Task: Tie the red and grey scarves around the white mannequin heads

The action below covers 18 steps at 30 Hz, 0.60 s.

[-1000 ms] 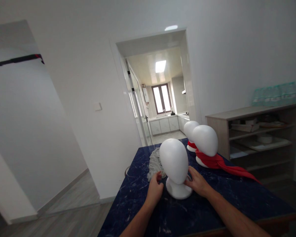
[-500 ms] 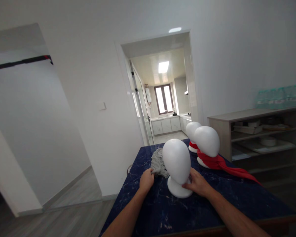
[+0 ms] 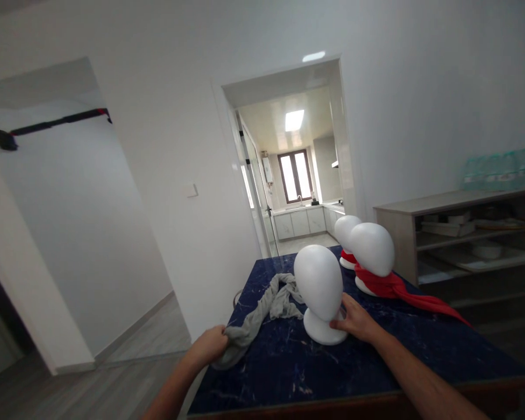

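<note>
A bare white foam mannequin head [image 3: 319, 291] stands on the dark blue marble-patterned table [image 3: 359, 367]. My right hand [image 3: 354, 318] rests against its base on the right side. My left hand [image 3: 210, 345] is closed on one end of a grey scarf [image 3: 269, 306] at the table's left edge. The scarf stretches from my hand up to a spot behind the head. Two more white heads stand farther back: the nearer one [image 3: 373, 249] wears a red scarf [image 3: 402, 291] that trails right, the farther one [image 3: 346, 232] has red at its neck.
A wooden shelf unit [image 3: 459, 245] with dishes and papers stands to the right of the table. An open doorway [image 3: 295, 169] behind the table leads into a kitchen. On the left is a white wall with a light switch [image 3: 190, 191] and grey wood floor.
My left hand left the mannequin's base, took the grey scarf and pulled it left and toward me, stretching it out. My right hand stayed at the base.
</note>
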Tool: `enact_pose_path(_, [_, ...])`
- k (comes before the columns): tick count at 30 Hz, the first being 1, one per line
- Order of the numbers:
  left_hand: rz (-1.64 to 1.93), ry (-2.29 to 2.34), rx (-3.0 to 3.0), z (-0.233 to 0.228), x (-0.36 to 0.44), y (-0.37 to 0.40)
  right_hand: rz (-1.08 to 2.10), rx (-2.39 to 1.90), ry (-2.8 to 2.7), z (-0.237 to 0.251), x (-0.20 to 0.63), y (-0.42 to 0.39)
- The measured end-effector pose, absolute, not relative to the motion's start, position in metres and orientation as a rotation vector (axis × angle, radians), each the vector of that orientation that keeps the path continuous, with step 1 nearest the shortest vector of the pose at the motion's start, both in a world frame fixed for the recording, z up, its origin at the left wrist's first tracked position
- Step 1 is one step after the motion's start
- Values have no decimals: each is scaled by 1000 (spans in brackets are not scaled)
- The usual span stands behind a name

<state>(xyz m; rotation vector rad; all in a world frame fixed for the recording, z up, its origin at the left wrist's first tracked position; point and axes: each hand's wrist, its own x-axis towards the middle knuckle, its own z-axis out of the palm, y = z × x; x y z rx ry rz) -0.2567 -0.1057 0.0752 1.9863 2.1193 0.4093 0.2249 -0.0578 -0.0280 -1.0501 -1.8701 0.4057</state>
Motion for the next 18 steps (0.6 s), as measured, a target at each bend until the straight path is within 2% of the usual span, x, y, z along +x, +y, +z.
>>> enact_pose_path(3, [298,2204,1967,73,-265,-118,397,-1029,-1890,-22,225,-61])
enact_pose_path(7, [386,2225,1998,68,-250,-117,417,-1072,-1988,-12,233,-75])
enact_pose_path(12, [234,2214,2117,41,-237,-117,352,-1355,-1997,-32,269,-113])
enact_pose_path(15, [578,2145,1879,34,-241,-115,212,-1492,-1951,-52,293,-134])
enact_pose_path(18, [900,1946,1514,46,-254,-107,21,-1503,-1940,-60,301,-145])
